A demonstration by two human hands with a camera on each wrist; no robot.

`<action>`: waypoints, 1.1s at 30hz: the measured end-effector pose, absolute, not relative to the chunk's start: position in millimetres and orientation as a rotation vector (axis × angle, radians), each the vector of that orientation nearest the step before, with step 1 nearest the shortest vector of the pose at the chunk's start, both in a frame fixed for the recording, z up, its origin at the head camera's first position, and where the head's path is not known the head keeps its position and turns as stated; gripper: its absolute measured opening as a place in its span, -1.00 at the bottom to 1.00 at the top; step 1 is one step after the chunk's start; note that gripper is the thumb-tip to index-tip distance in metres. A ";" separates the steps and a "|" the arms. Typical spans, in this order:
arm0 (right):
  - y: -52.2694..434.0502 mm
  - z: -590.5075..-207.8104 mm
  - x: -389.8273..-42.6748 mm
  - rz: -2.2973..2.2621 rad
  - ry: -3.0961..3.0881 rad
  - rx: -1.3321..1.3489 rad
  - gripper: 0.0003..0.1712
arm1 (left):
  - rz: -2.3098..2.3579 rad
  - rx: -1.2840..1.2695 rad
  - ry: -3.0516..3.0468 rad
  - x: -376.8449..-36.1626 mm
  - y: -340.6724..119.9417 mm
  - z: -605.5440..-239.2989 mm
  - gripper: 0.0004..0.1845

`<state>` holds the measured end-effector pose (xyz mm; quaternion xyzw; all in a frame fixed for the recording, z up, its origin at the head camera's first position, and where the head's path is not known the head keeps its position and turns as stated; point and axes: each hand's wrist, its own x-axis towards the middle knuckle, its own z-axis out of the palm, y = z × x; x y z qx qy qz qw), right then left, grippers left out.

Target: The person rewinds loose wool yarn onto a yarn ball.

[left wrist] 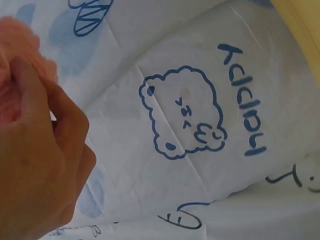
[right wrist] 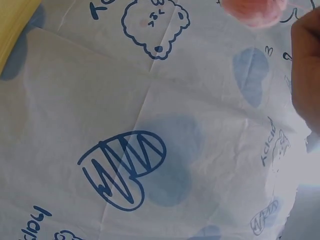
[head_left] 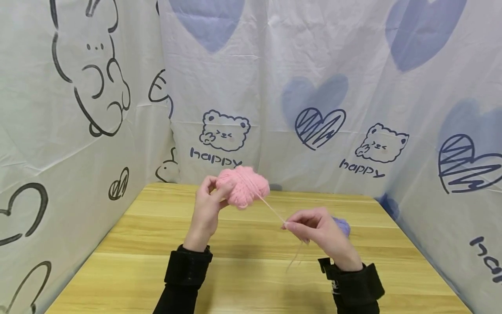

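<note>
A ball of pink yarn [head_left: 245, 187] is held up above the table by my left hand [head_left: 208, 205], thumb in front and fingers behind its left side. From the ball a single strand [head_left: 272, 209] runs taut down to the right. My right hand [head_left: 321, 231] pinches that strand between thumb and fingertips, and a loose tail [head_left: 296, 257] hangs below it. In the left wrist view the left hand [left wrist: 45, 135] grips the pink yarn [left wrist: 25, 55]. The right wrist view catches only part of the right hand [right wrist: 307, 75], with the pink ball [right wrist: 255, 10] at the top edge.
Behind the right hand a purple-blue yarn ball [head_left: 342, 226] lies on the wooden table [head_left: 251, 288], partly hidden. White cloth walls [head_left: 266, 87] printed with hearts and bears stand around the table's left, back and right edges.
</note>
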<state>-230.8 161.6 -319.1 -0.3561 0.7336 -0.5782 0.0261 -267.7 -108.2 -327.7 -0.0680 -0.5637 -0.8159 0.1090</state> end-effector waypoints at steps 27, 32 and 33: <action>160.1 -343.4 -262.1 -1.716 2.252 -0.882 -0.78 | -2.595 -1.206 -1.801 -253.4 -111.5 -322.2 -0.81; 156.9 -342.9 -261.9 -1.795 2.224 -0.887 -0.75 | -2.249 -1.255 -2.251 -251.4 -98.9 -326.3 -0.74; 155.9 -342.3 -261.2 -1.806 2.225 -0.885 -0.74 | -2.157 -1.223 -2.325 -251.4 -96.8 -327.2 -0.73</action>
